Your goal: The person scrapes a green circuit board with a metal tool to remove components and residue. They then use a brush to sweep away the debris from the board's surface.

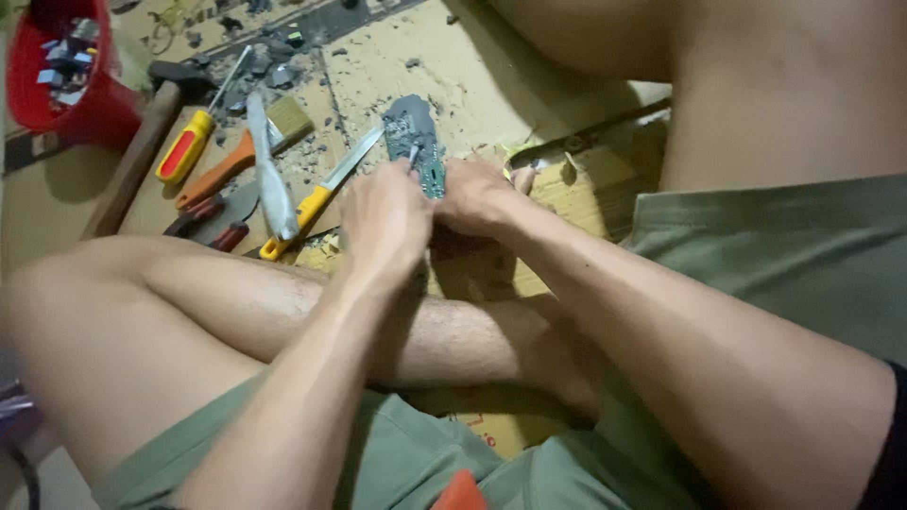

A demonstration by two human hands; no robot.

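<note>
- The person sits cross-legged on the floor, and both hands meet over a sheet of cardboard (pixel 491 85) spread in front of the legs.
- The left hand (pixel 385 219) is curled tight around a small metal tool (pixel 414 154) whose tip pokes out above the knuckles and touches the circuit board.
- The right hand (pixel 475 195) is closed on the lower end of a green and grey circuit board (pixel 414 137), holding it tilted up off the cardboard, just above both hands.
- Left of the hands lie several tools, close together: a yellow-handled blade (pixel 321 194), a pale flat blade (pixel 269 175), an orange-handled brush (pixel 248 151) and a screwdriver with a yellow and red handle (pixel 194 137).
- A wooden-handled hammer (pixel 137 156) lies further left, near a red bucket (pixel 80 104) holding small grey scraps.
- Grey debris (pixel 269 61) is scattered on the cardboard beyond the tools.
</note>
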